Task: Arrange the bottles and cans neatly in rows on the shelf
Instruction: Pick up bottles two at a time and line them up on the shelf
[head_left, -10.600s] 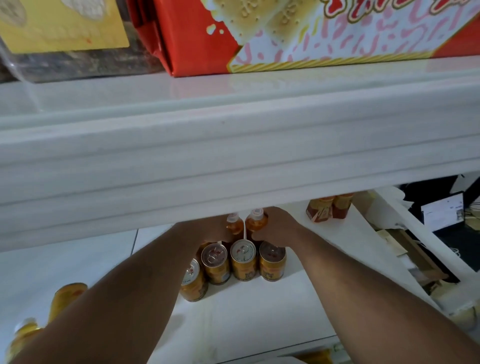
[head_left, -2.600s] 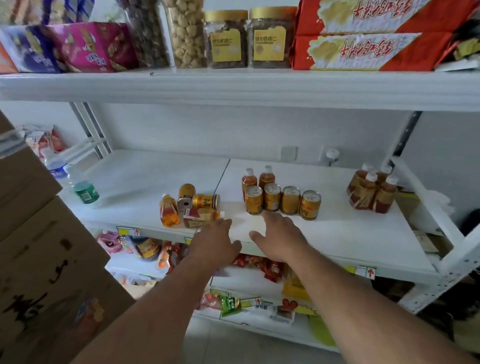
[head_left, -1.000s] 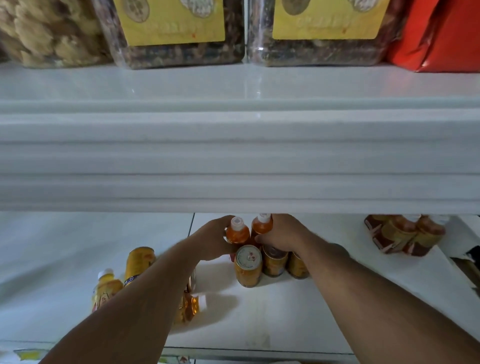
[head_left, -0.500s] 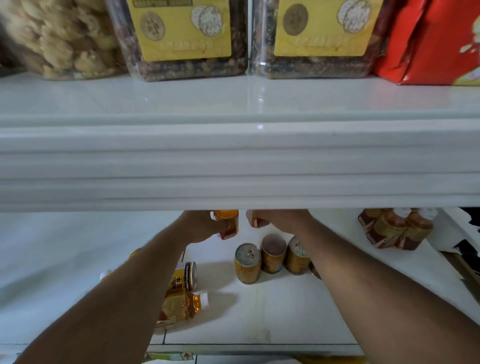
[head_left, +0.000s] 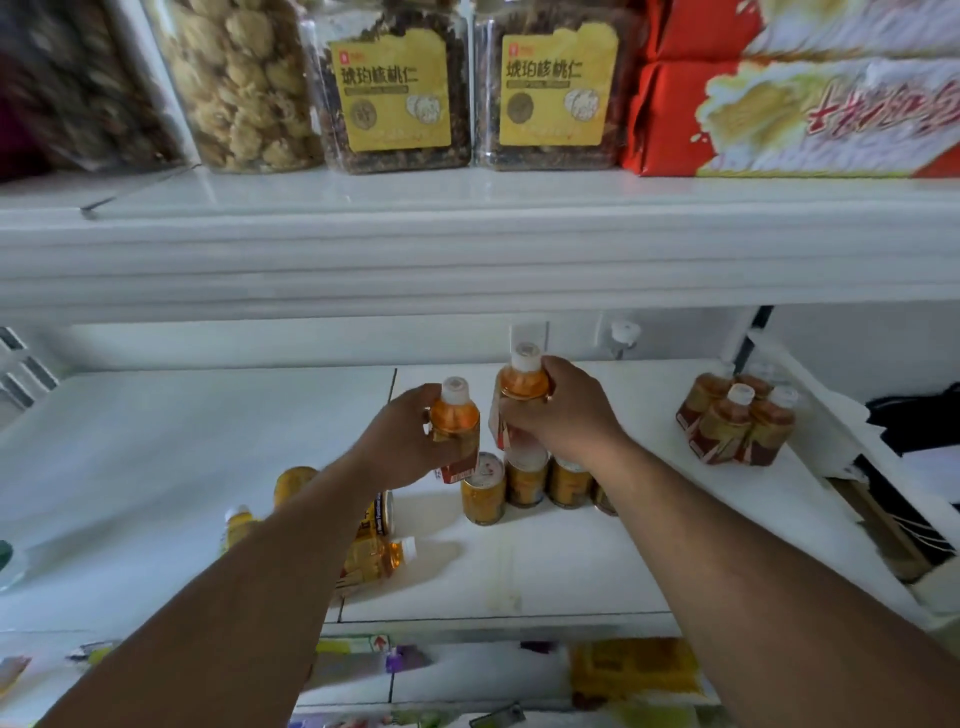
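My left hand (head_left: 410, 441) grips one orange bottle (head_left: 456, 423) and my right hand (head_left: 563, 415) grips a second (head_left: 522, 387), both lifted above the row of cans (head_left: 524, 480) near the middle of the shelf (head_left: 545, 566). I judge the risk is in setting them down: a bottle base could clip a can top and topple the row, or knock its neighbour. I count four cans in the row, the rightmost half hidden by my forearm. Toward the right edge stand what look like four brown bottles (head_left: 737, 421). By the front edge, left of centre, loose pieces (head_left: 374, 551) lie partly behind my left arm; I cannot count them.
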